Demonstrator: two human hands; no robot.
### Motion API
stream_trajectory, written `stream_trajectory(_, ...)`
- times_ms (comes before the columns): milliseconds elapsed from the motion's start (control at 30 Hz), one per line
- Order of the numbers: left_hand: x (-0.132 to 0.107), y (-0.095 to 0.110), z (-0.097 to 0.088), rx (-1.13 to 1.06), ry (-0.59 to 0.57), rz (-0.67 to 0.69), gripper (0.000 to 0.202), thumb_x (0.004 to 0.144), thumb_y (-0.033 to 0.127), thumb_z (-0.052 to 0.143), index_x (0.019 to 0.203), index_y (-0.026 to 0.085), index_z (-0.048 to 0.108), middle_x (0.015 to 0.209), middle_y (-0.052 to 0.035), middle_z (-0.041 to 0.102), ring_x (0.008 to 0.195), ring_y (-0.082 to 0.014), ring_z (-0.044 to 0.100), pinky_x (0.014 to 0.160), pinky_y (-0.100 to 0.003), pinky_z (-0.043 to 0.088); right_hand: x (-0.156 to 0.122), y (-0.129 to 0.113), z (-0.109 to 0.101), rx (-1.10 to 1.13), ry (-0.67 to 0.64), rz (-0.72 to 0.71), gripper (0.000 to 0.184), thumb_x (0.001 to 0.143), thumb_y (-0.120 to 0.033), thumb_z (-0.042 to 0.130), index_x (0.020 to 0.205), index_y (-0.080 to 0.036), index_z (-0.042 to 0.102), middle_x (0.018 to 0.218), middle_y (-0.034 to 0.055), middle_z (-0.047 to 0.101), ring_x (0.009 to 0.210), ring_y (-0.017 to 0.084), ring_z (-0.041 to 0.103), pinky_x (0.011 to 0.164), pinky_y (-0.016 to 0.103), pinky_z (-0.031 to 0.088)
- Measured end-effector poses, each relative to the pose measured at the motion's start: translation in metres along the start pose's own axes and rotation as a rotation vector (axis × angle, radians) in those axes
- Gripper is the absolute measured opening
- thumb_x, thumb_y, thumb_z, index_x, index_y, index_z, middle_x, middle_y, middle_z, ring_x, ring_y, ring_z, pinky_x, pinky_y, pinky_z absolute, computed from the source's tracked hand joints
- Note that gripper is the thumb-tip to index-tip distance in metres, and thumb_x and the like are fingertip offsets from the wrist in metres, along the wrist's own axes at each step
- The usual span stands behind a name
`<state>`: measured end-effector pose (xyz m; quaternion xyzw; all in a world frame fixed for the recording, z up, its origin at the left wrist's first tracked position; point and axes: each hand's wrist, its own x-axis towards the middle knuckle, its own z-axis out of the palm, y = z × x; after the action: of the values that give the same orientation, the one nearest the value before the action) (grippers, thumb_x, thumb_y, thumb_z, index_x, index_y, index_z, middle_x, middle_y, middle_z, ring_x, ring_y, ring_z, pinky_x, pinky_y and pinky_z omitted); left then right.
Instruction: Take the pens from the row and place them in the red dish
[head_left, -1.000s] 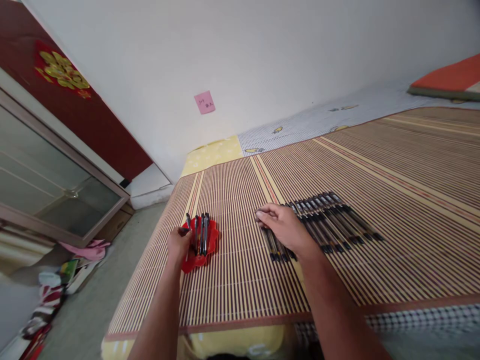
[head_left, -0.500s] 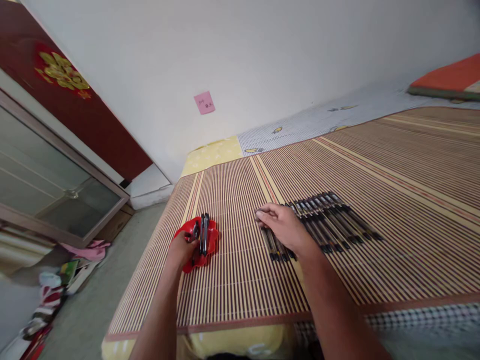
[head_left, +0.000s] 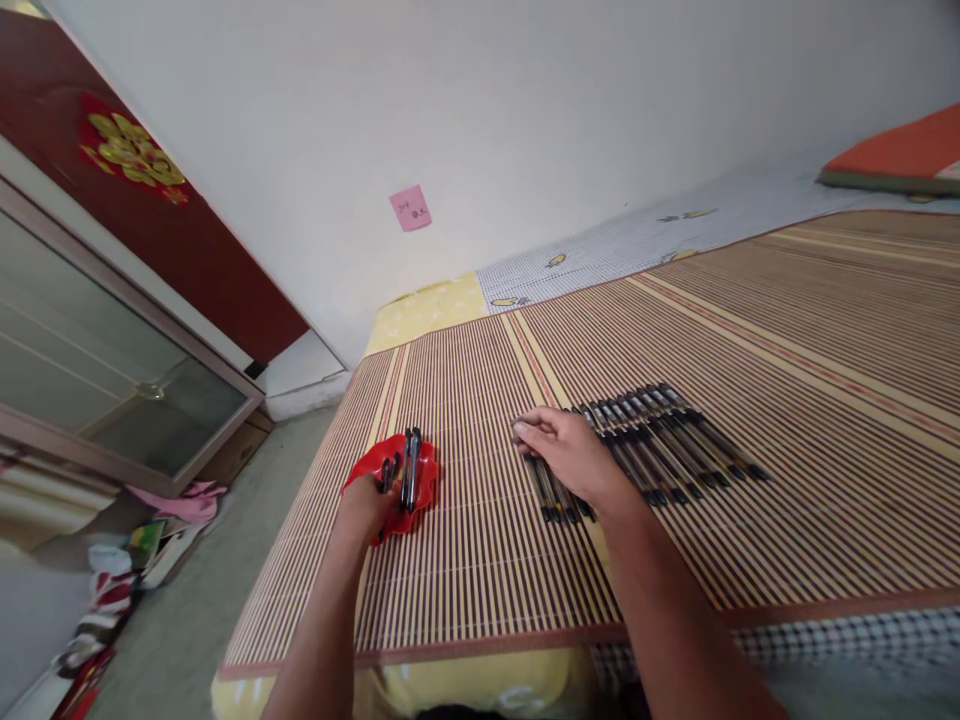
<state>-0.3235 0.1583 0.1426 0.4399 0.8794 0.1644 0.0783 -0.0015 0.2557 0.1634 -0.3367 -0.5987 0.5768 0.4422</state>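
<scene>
A red scalloped dish (head_left: pixel 429 480) holds several black pens (head_left: pixel 410 470). My left hand (head_left: pixel 367 508) reaches into the left side of this dish, its fingers closed around a pen (head_left: pixel 385 472) whose dark end sticks up past them. The fingertips are partly hidden. To the right, a row of dark pens (head_left: pixel 679 445) lies side by side on the striped mat (head_left: pixel 465 580). My right hand (head_left: pixel 566 450) rests over the upper ends of the leftmost pens, fingers curled and pressed together. What they grip, if anything, is hidden.
The mat covers a bed against a white wall, where a pink paper note (head_left: pixel 410 208) is stuck. An orange folded item (head_left: pixel 896 150) lies at the far right. On the floor at left are shoes and cloths (head_left: pixel 105 590), near a glass-paned door (head_left: pixel 112 340).
My left hand has shifted slightly within the red dish, and the pens beside its fingers have moved. The right hand stays in place over the row. The view has shifted slightly.
</scene>
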Motion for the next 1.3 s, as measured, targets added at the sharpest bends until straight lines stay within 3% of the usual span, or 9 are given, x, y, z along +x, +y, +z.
stream_trajectory(233, 0.003, 0.001, -0.012, -0.302, 0.017, -0.043, 0.014, 0.068, 0.031, 0.069, 0.064, 0.019, 0.063, 0.052, 0.001, 0.06, 0.054, -0.0187, 0.06, 0.05, -0.026, 0.039, 0.001, 0.003, 0.0, 0.029, 0.016, 0.005, 0.018, 0.083, -0.036, 0.065, 0.088, -0.019, 0.067, 0.082, 0.0036, 0.067, 0.075, 0.016, 0.068, 0.075, 0.032, 0.057)
stream_trajectory(367, 0.019, 0.009, -0.008, -0.465, -0.055, -0.012, 0.017, 0.067, 0.034, 0.066, 0.069, 0.018, 0.063, 0.056, 0.0017, 0.061, 0.054, -0.016, 0.059, 0.052, -0.025, 0.043, 0.0, 0.003, -0.002, 0.007, -0.005, 0.0, 0.02, 0.084, -0.038, 0.064, 0.089, -0.019, 0.067, 0.082, 0.004, 0.067, 0.076, 0.016, 0.068, 0.076, 0.032, 0.056)
stream_trajectory(500, 0.035, 0.015, -0.001, -0.568, -0.158, -0.032, 0.021, 0.063, 0.036, 0.069, 0.062, 0.018, 0.059, 0.051, 0.0022, 0.057, 0.047, -0.0137, 0.054, 0.048, -0.025, 0.043, -0.002, 0.002, -0.006, -0.057, -0.032, -0.01, 0.025, 0.088, -0.042, 0.06, 0.092, -0.019, 0.068, 0.088, 0.0058, 0.069, 0.081, 0.017, 0.068, 0.078, 0.033, 0.055)
stream_trajectory(667, 0.04, 0.012, 0.002, -0.653, -0.231, -0.065, 0.028, 0.059, 0.039, 0.074, 0.064, 0.017, 0.059, 0.051, 0.0036, 0.054, 0.045, -0.0114, 0.051, 0.047, -0.024, 0.042, 0.0, 0.003, -0.005, -0.069, -0.023, -0.014, 0.023, 0.089, -0.04, 0.06, 0.092, -0.018, 0.068, 0.086, 0.0057, 0.069, 0.081, 0.018, 0.068, 0.079, 0.033, 0.055)
stream_trajectory(800, 0.04, 0.012, 0.005, -0.706, -0.201, -0.076, 0.029, 0.059, 0.035, 0.078, 0.074, 0.016, 0.062, 0.059, 0.0028, 0.06, 0.051, -0.0128, 0.057, 0.052, -0.025, 0.048, 0.001, 0.006, -0.001, -0.003, -0.006, -0.008, 0.021, 0.085, -0.038, 0.064, 0.091, -0.018, 0.067, 0.083, 0.0041, 0.068, 0.077, 0.017, 0.068, 0.077, 0.032, 0.056)
stream_trajectory(967, 0.042, 0.017, 0.004, -0.716, -0.146, -0.095, 0.021, 0.069, 0.028, 0.073, 0.083, 0.016, 0.064, 0.059, 0.0019, 0.062, 0.051, -0.0143, 0.06, 0.052, -0.026, 0.05, 0.001, 0.005, 0.0, -0.011, 0.0, -0.002, 0.021, 0.084, -0.038, 0.064, 0.09, -0.018, 0.067, 0.083, 0.0043, 0.068, 0.077, 0.017, 0.068, 0.077, 0.033, 0.056)
stream_trajectory(1300, 0.034, 0.03, -0.002, -0.593, -0.037, -0.082, 0.01, 0.073, 0.019, 0.067, 0.082, 0.015, 0.065, 0.068, -0.0026, 0.07, 0.062, -0.0186, 0.068, 0.061, -0.028, 0.053, 0.001, 0.01, 0.001, 0.003, 0.001, -0.004, 0.022, 0.083, -0.038, 0.065, 0.091, -0.018, 0.067, 0.083, 0.0044, 0.067, 0.077, 0.017, 0.068, 0.077, 0.034, 0.056)
